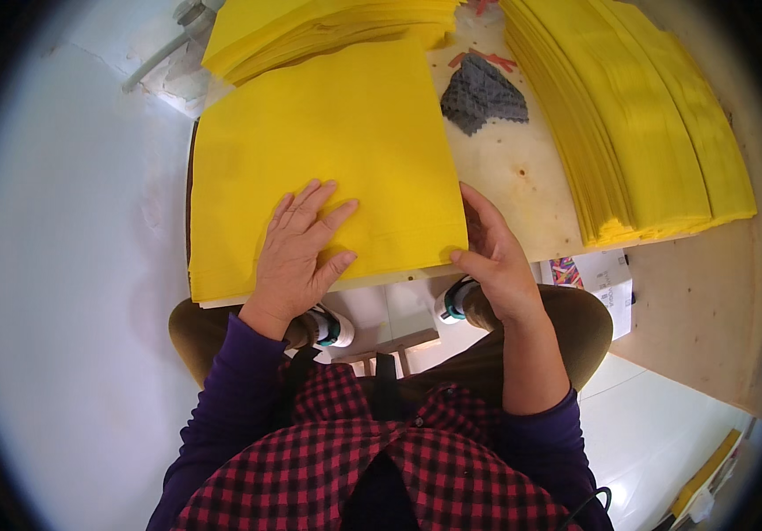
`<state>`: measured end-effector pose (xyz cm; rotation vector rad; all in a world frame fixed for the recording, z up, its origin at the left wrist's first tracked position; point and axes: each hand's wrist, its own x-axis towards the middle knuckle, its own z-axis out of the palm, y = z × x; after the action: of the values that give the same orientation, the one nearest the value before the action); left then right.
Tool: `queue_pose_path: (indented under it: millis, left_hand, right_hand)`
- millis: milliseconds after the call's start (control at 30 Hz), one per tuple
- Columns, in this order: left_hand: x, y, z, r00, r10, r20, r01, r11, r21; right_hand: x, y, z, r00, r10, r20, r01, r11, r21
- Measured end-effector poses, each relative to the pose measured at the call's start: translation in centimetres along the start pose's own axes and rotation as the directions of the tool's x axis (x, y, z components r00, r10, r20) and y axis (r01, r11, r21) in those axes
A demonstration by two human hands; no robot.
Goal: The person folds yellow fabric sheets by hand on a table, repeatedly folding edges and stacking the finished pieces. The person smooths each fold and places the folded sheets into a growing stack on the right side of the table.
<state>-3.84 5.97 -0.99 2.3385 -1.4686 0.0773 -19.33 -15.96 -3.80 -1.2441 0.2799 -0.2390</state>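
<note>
Yellow sheet (336, 133) wants light, even pressure from the left hand (297, 243), spread flat. Right hand (497, 261) cups its edge; whether that grip pinches, I cannot tell.

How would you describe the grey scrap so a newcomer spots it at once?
On the pale wooden table, look between the large yellow sheet at left and the yellow stacks at right. The scrap lies beside orange strips; it alone is dark grey, with a jagged lower edge.
</note>
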Motion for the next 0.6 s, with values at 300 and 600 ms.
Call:
queue_pose_path:
  millis: [300, 600]
  left_hand:
    - [-0.1, -0.1, -0.1, 1.000, -0.001, 0.008, 0.001, 1.000, 0.009]
    - [-0.3, -0.2, 0.0, 1.000, 0.000, 0.003, 0.000, 1.000, -0.006]
  right_hand:
    - [0.1, -0.1, 0.5, 0.998, 0.029, -0.063, -0.028, 0.999, 0.018]
    - [0.3, 1.0, 0.5, 0.990, -0.039, -0.133, 0.022, 0.992, -0.125]
